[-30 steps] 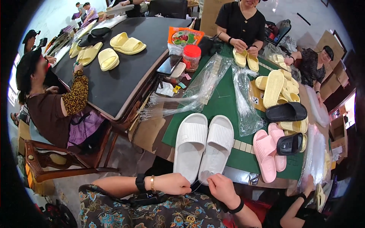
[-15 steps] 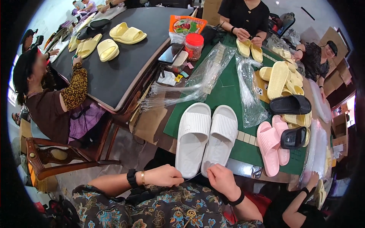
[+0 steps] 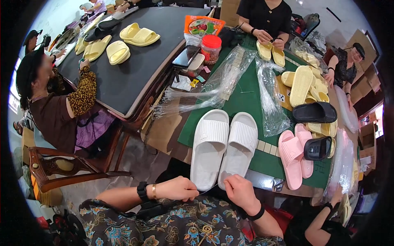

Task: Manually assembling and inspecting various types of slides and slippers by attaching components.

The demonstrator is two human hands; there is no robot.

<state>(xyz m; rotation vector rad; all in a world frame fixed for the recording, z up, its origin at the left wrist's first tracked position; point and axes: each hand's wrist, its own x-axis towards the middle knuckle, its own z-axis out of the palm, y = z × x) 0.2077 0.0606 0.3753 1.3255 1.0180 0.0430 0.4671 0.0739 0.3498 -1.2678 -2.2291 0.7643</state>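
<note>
A pair of white slide slippers (image 3: pixel 205 162) lies side by side at the near edge of the green table mat (image 3: pixel 191 133), toes pointing away from me. Just below their heels, my left hand (image 3: pixel 178 189) and my right hand (image 3: pixel 241 192) are both closed in a pinch. Between them runs a thin clear plastic tie (image 3: pixel 211 189), one end in each hand; its tips are hidden by my fingers. My right fingers are close to the heel of the right slipper. Bundles of similar clear ties (image 3: pixel 223 88) lie beyond the slippers, partly in plastic bags.
Pink slippers (image 3: pixel 291 158), black slippers (image 3: pixel 315 112) and a pile of yellow ones (image 3: pixel 301 86) fill the right side. A red-lidded jar (image 3: pixel 211 51) and a phone (image 3: pixel 186 57) stand far left of the mat. Co-workers sit around; one across holds yellow slippers (image 3: pixel 264 50).
My hands stay in nearly the same place, still holding the tie between them. The whole view has shifted very slightly.
</note>
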